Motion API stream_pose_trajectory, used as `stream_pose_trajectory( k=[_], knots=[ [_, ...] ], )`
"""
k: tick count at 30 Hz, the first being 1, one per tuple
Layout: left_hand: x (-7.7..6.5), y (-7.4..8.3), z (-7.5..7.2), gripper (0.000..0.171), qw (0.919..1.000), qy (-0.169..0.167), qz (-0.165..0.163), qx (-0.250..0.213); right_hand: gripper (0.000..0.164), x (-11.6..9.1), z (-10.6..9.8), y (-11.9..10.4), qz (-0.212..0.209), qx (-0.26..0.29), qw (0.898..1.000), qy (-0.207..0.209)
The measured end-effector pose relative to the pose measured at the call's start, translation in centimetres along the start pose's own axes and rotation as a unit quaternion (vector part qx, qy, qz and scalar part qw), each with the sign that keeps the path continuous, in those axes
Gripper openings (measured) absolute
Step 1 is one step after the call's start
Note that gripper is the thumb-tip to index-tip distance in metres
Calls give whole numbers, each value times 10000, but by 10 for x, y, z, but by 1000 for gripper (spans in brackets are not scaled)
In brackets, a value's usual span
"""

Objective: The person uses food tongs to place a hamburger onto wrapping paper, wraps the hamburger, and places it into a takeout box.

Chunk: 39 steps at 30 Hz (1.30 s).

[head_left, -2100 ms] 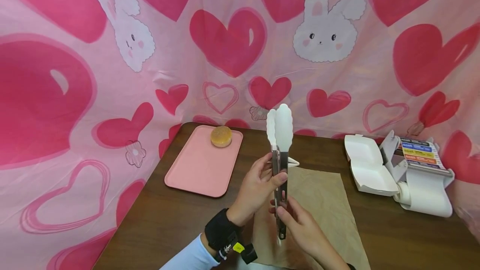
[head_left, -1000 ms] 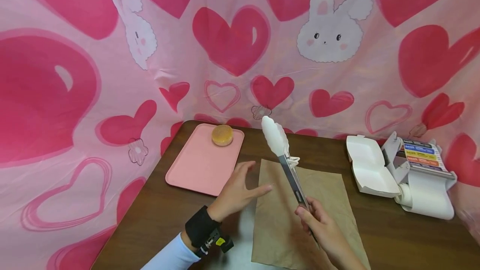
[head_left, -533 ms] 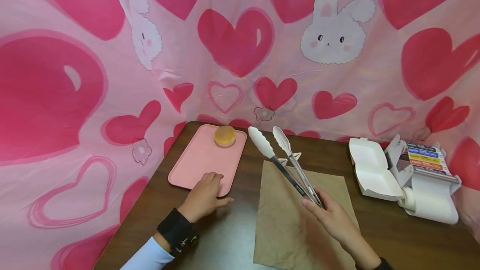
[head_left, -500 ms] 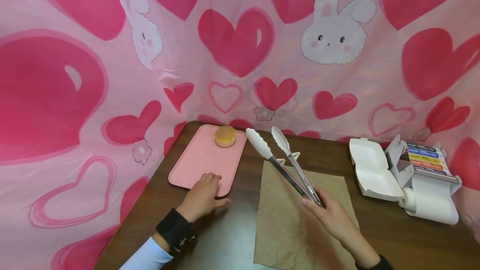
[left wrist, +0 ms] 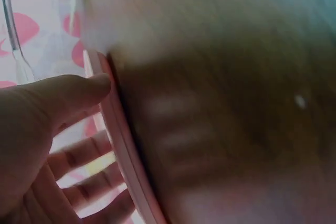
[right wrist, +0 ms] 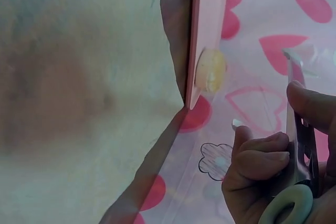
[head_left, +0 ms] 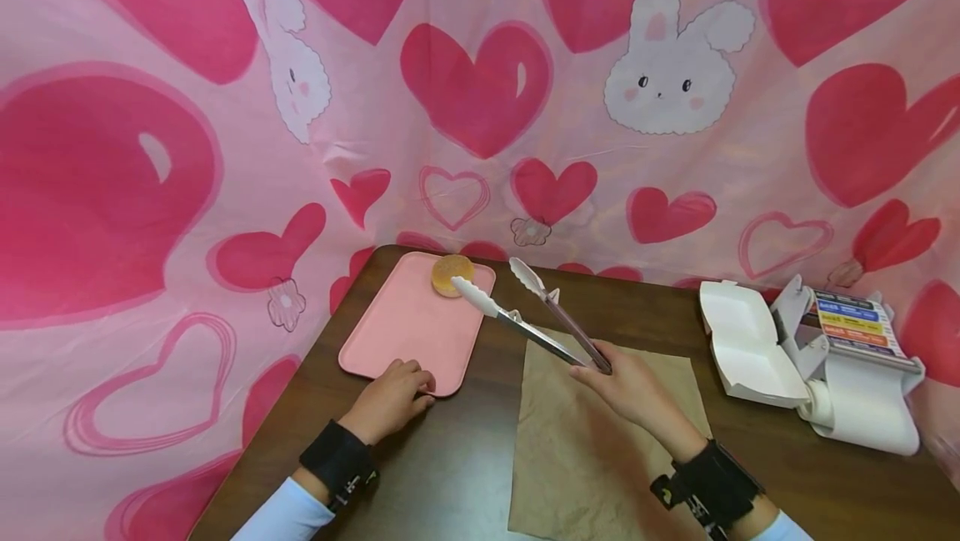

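Note:
My right hand (head_left: 626, 387) holds kitchen tongs (head_left: 536, 337) with white scalloped tips, their arms spread apart. In the head view, one tip overlaps the near side of a round bun (head_left: 451, 275); whether they touch is unclear. The bun sits at the far right corner of a pink tray (head_left: 401, 320). My left hand (head_left: 390, 399) grips the tray's near edge. In the left wrist view, its thumb lies on the pink tray rim (left wrist: 123, 145), and the other fingers show behind that rim. The right wrist view shows my right fingers curled round the tongs' handles.
A sheet of brown paper (head_left: 570, 449) lies under my right forearm. At the right stand an open white takeout box (head_left: 750, 349) and a dispenser (head_left: 855, 324) with a white roll. A pink heart-print curtain (head_left: 480, 91) hangs behind the dark wooden table (head_left: 442, 474).
My left hand has left the tongs and moved left to the tray's near edge. The right hand has swung the tongs left toward the bun, and their arms have spread.

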<state>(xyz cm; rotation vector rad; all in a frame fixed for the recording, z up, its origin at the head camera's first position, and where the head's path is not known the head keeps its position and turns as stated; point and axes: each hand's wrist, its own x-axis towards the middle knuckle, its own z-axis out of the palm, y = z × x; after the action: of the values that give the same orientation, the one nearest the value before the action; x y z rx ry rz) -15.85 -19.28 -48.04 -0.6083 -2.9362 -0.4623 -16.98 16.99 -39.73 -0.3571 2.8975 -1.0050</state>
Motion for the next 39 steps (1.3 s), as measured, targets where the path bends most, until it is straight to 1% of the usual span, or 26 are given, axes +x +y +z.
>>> stream_pose_trajectory(
  k=[5,7,9,12,16,21,25,28,31,36,39],
  knots=[
    [0,-6,-1,8,9987,118,466,156,46,27,9,-4,-45,-243,9997,-65],
    [2,-8,-2,8,9978,83,636,177,44,36,13,-6,-64,-349,9994,-56],
    [3,-9,-3,9,9971,49,740,177,45,45,17,-8,-70,-449,9990,-31],
    [3,-11,-3,9,9968,25,755,251,45,57,23,-12,-74,-479,9988,-13],
    [3,-14,-1,8,9962,105,769,392,46,70,32,-18,1,-481,9988,-19],
    [4,-16,-2,8,9964,102,783,311,49,83,41,-24,113,-614,9980,-27],
    [6,-15,-5,6,9972,-2,702,263,51,90,47,-29,198,-796,9966,7],
    [7,-13,-7,5,9975,-65,671,223,48,94,51,-33,294,-922,9953,28],
    [8,-12,-10,5,9974,-57,691,200,45,99,55,-37,350,-995,9944,33],
    [7,-11,-10,5,9962,-17,784,384,41,104,63,-39,389,-1036,9939,32],
    [7,-11,-9,4,9959,-16,791,439,39,106,68,-40,310,-1108,9933,94]
  ],
)
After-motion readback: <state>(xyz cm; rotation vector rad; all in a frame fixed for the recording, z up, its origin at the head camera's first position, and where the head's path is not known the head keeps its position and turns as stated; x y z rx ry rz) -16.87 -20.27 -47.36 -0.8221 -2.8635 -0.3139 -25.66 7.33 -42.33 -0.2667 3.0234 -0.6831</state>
